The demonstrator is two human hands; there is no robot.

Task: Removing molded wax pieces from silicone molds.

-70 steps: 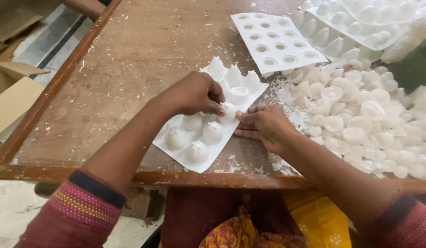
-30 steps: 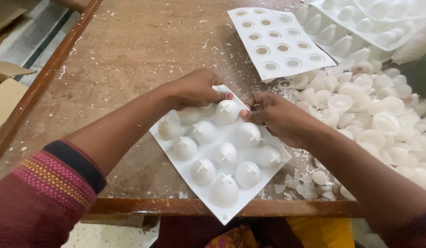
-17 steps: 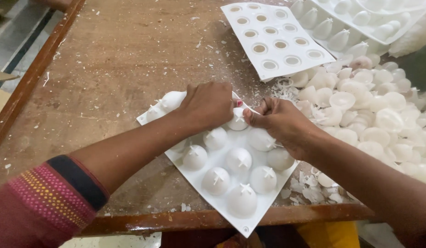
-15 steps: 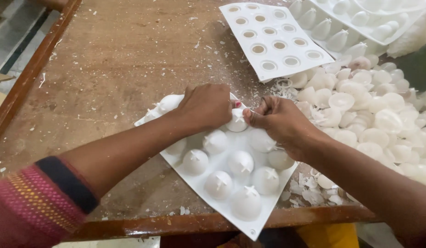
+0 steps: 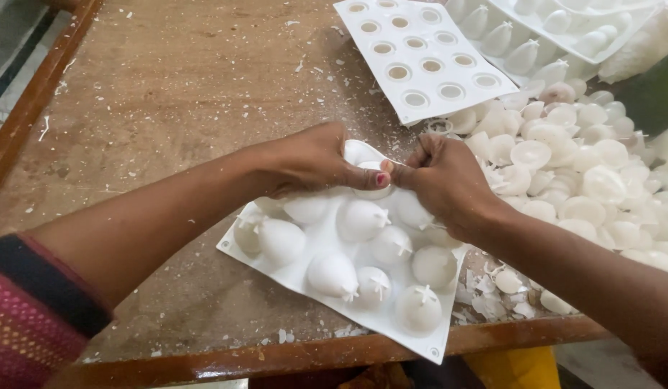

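Observation:
A white flexible mould sheet (image 5: 316, 277) with rounded domed cavities lies upside down near the front edge of the brown table (image 5: 175, 94). My left hand (image 5: 316, 162) presses down on its far side, thumb against one cavity. Facing it, my right hand (image 5: 442, 180) pinches the same cavity's rim with fingers closed on the sheet. A small white moulded piece (image 5: 370, 173) shows between the two thumbs. Several domes with cross-shaped tips (image 5: 417, 310) stand toward me.
A heap of white moulded caps (image 5: 579, 166) covers the table's right side. A second white mould sheet with round holes (image 5: 420, 54) lies at the back, with more domed moulds (image 5: 536, 36) behind it. White flakes (image 5: 492, 288) litter the front edge. The wooden rim (image 5: 31, 101) runs along the left.
The mould sheet was turned and pulled closer to the front edge. Both hands have shifted to its far side and are squeezing one cavity together.

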